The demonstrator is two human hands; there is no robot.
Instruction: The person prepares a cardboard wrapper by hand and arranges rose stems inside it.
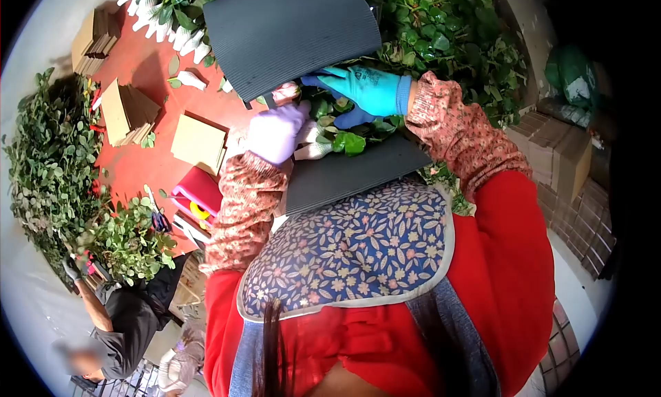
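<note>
A dark ribbed sheet lies folded open before me, with an upper flap (292, 36) and a lower flap (351, 173). Between them are green leafy stems and a pink rose (285, 93), with white netted sleeves (314, 151) below it. My left hand (274, 134), in a lavender glove, is closed beside the rose and sleeves; its fingertips are partly hidden and I cannot make out what they grip. My right hand (365, 91), in a blue and teal glove, stretches its fingers over the leaves at the upper flap's edge, thumb apart.
Cardboard pieces (198, 141) lie on the red table (134, 166). Leafy stems (441, 36) crowd the back right, and more foliage (51, 163) lines the left. A pink box (200, 190) stands near my left forearm. Another person (131, 328) works at lower left.
</note>
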